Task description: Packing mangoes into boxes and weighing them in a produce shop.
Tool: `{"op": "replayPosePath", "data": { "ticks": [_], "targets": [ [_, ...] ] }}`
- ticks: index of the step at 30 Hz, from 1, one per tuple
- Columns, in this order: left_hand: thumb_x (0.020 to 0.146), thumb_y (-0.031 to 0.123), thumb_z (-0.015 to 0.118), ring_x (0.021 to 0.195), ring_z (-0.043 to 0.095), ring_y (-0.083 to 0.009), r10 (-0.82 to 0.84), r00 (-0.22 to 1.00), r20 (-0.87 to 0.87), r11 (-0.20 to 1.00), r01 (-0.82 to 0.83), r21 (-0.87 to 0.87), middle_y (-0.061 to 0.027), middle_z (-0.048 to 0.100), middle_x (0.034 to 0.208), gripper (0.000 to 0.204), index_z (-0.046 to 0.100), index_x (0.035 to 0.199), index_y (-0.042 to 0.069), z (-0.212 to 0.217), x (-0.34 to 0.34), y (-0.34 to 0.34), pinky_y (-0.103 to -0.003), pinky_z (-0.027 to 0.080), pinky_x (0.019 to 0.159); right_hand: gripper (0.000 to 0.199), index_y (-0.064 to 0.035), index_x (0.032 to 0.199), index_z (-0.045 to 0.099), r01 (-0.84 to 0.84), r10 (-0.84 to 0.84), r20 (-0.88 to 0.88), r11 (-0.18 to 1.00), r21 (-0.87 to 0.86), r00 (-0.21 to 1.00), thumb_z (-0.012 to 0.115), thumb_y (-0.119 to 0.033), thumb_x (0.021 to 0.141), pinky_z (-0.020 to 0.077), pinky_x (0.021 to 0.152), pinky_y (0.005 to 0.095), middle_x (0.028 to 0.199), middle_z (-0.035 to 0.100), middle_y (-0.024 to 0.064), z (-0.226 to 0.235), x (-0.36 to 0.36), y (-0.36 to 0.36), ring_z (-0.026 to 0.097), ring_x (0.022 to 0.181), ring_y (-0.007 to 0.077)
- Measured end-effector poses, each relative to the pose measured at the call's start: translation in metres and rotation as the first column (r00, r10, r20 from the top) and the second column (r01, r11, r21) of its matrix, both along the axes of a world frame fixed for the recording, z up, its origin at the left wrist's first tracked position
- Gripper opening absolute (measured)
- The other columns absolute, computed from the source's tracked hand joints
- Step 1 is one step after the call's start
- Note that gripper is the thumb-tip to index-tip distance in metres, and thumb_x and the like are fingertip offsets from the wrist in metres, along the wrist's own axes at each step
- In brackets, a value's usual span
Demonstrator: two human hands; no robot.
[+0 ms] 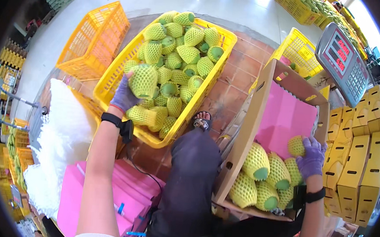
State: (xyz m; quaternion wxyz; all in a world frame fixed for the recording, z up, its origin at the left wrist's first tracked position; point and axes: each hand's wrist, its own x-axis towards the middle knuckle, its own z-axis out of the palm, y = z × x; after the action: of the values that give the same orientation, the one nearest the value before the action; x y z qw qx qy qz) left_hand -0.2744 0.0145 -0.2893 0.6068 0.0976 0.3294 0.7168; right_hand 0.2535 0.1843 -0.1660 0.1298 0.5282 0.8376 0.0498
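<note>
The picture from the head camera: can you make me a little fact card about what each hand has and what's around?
Left hand: purple glove, holding a netted fruit over the yellow crate
Right hand: purple glove, at another netted fruit in the cardboard box
Yellow crate: heaped with green fruit in foam nets
Cardboard box: netted fruit at the near end, pink sheet beyond
Far left: orange crate
Far right: digital scale, red digits lit
</note>
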Motion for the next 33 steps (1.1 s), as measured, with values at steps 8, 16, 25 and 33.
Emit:
{"op": "replayPosePath", "data": {
  "ticks": [8,16,25,33],
  "targets": [
    [0.078,0.052,0.054,0.095,0.059,-0.0266,-0.073,0.974,-0.213,0.989,0.098,0.111,-0.0132,0.057,0.113,0.066,0.046,0.122,0.003,0.117,0.127,0.042,-0.045,0.051,0.080,0.069,-0.0110,0.131,0.040,-0.263,0.242,-0.735,0.961,0.090,0.633,0.072,-0.018,0.070,0.0369,0.095,0.0383,0.122,0.047,0.0159,0.049,-0.035,-0.070,0.044,0.115,0.0311],
    [0.082,0.046,0.051,0.086,0.063,-0.0216,-0.265,0.955,-0.135,0.933,0.289,0.214,-0.0125,0.061,0.102,0.054,0.051,0.113,0.002,0.178,0.274,0.052,-0.035,0.053,0.076,0.065,-0.0036,0.132,0.034,-0.362,-0.416,-0.793,0.894,-0.265,-0.446,0.068,-0.016,0.079,0.0426,0.089,0.0292,0.116,0.048,0.0125,0.053,-0.111,-0.132,0.049,0.106,0.0183],
    [0.084,0.043,0.052,0.088,0.063,-0.0225,-0.457,0.852,0.256,0.884,0.468,0.021,-0.0098,0.062,0.104,0.045,0.056,0.109,0.005,0.152,0.300,0.060,-0.038,0.053,0.076,0.026,-0.0035,0.089,0.055,-0.106,-0.303,-0.846,0.952,-0.286,-0.438,0.067,-0.026,0.081,0.0405,0.056,0.0196,0.075,0.055,-0.0002,0.045,-0.085,-0.094,0.048,0.067,0.0035],
    [0.083,0.050,0.045,0.097,0.057,-0.0334,-0.511,0.770,0.383,0.853,0.508,0.116,-0.0140,0.058,0.110,0.054,0.051,0.117,0.008,0.109,0.299,0.063,-0.051,0.049,0.080,0.044,-0.0035,0.058,0.057,-0.172,-0.573,-0.744,0.818,-0.550,-0.344,0.060,-0.037,0.085,0.0356,0.047,0.0230,0.053,0.047,-0.0043,0.026,-0.077,-0.063,0.040,0.050,0.0039]
  ]
}}
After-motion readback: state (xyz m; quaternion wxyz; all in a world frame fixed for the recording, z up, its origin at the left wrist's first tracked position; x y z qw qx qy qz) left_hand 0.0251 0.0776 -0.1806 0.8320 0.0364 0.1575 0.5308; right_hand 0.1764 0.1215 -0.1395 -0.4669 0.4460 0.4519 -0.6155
